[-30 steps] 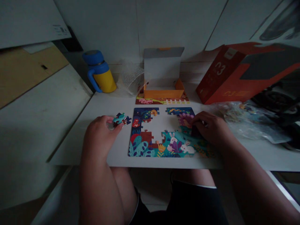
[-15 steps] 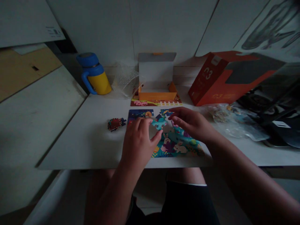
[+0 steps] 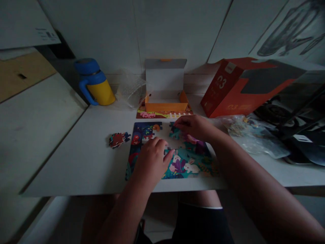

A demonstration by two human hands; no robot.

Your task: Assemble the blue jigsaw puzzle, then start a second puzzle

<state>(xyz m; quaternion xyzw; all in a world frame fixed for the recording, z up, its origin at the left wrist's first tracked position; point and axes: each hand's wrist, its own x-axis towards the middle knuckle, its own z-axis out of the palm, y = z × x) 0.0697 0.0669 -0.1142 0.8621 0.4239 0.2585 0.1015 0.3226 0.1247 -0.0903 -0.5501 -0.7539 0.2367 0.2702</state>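
Observation:
A partly assembled jigsaw puzzle point(image 3: 179, 172) with white rabbits on teal lies on the white table, with a bare gap in its upper middle. My right hand point(image 3: 195, 128) is at the puzzle's top edge, its fingers pinched on a teal puzzle piece point(image 3: 174, 133) beside that gap. Over the left middle of the puzzle rests my left hand point(image 3: 152, 161), thumb and fingers apart, with nothing seen between them. It hides part of the picture. To the left, a small pile of loose puzzle pieces point(image 3: 118, 139) sits on the table.
Behind the puzzle stands an open orange box point(image 3: 166, 106) on a printed sheet point(image 3: 148, 115). A blue and yellow flask point(image 3: 98, 84) and a clear plastic bag point(image 3: 129, 89) are at back left. At right are a red box point(image 3: 220, 89) and a plastic bag of pieces point(image 3: 251, 135).
The teal piece has passed from my left hand to my right, at the puzzle's upper edge. My left hand has lowered onto the puzzle. The view has shifted slightly.

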